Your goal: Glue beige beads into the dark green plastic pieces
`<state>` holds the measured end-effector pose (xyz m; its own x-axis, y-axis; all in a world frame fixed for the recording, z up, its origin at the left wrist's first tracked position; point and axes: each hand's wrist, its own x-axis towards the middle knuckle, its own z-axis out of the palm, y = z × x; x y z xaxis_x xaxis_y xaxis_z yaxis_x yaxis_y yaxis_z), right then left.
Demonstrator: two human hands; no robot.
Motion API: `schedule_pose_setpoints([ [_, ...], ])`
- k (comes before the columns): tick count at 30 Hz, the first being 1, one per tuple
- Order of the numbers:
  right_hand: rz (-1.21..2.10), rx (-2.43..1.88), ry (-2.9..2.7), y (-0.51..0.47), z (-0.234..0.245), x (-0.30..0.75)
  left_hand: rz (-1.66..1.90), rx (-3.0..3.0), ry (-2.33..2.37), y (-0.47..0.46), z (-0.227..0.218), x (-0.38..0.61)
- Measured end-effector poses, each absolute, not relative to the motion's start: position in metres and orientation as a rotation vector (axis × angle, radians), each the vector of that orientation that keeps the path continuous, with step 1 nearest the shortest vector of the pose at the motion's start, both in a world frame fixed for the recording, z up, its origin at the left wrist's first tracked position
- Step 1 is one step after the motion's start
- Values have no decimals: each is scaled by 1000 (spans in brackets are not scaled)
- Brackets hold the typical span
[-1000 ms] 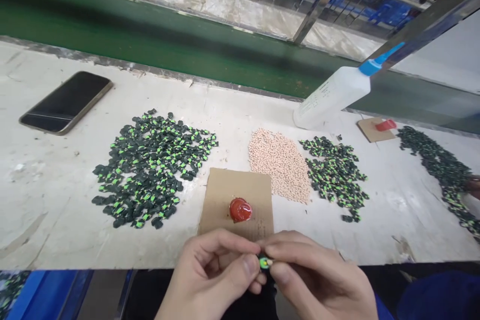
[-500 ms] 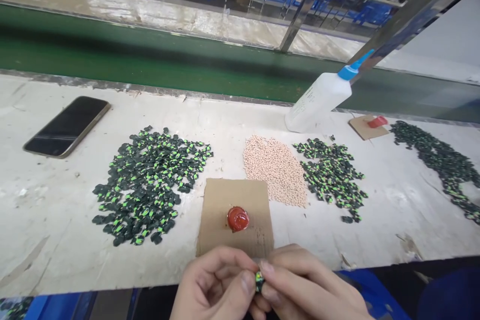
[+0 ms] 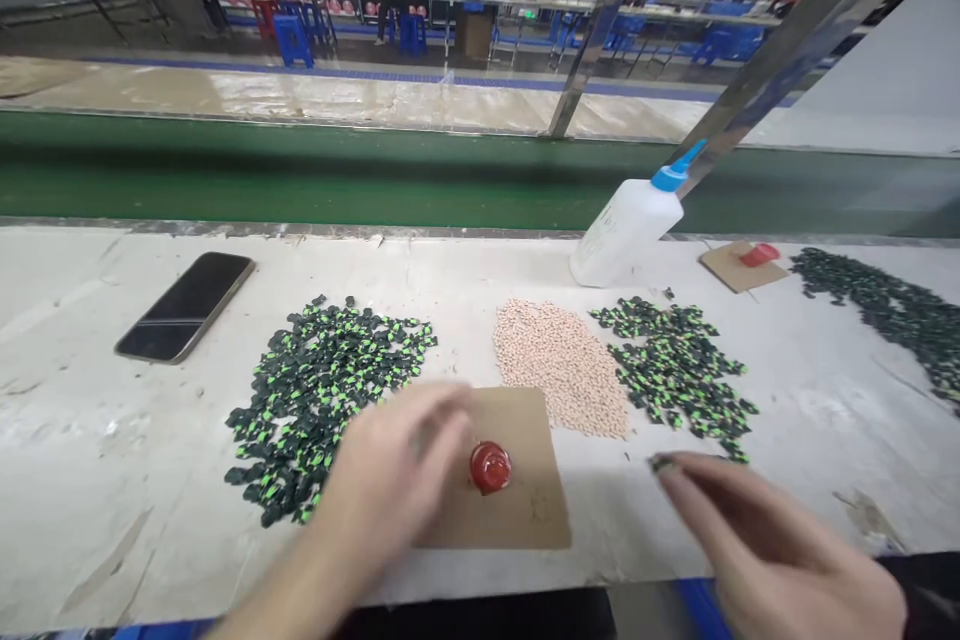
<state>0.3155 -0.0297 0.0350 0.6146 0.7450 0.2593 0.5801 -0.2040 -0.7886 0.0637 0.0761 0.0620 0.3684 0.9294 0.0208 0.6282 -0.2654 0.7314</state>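
My left hand (image 3: 390, 480) hovers over the left part of a brown cardboard square (image 3: 525, 510), next to the big pile of green-black pieces (image 3: 322, 390). Its fingers are smeared by motion. My right hand (image 3: 757, 540) stretches towards the smaller green-black pile (image 3: 675, 365), its fingertips pressed together at a small dark piece (image 3: 660, 463) on the pile's near edge. A red blob (image 3: 490, 466) sits on the cardboard between my hands. A pile of pale pink pellets (image 3: 559, 365) lies behind the cardboard.
A phone (image 3: 186, 306) lies at the left of the white bench (image 3: 112, 480). A white squeeze bottle with a blue tip (image 3: 626, 225) stands at the back right, beside a second cardboard piece with a red cap (image 3: 757, 255). Another dark pile (image 3: 885, 305) lies far right. A green conveyor (image 3: 300, 180) runs behind.
My hands, which were pinched together on one small green piece near the bench edge, have parted: the left went up and left, the right out to the right. The view has tilted up.
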Motion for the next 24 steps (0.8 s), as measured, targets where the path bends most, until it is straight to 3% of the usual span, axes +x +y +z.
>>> schedule_pose_setpoints([
  [3,-95,-2092,-1124,-25,17,364,525,2211,1347,138,63,56],
  [6,-199,-2045,-1231,-15,4,389,411,2371,1251,172,58,55],
  [13,-271,-1932,-1445,1,7,389,252,2534,1208,187,49,40],
  [24,-116,-1861,-1796,7,6,366,217,2521,1006,204,59,42],
])
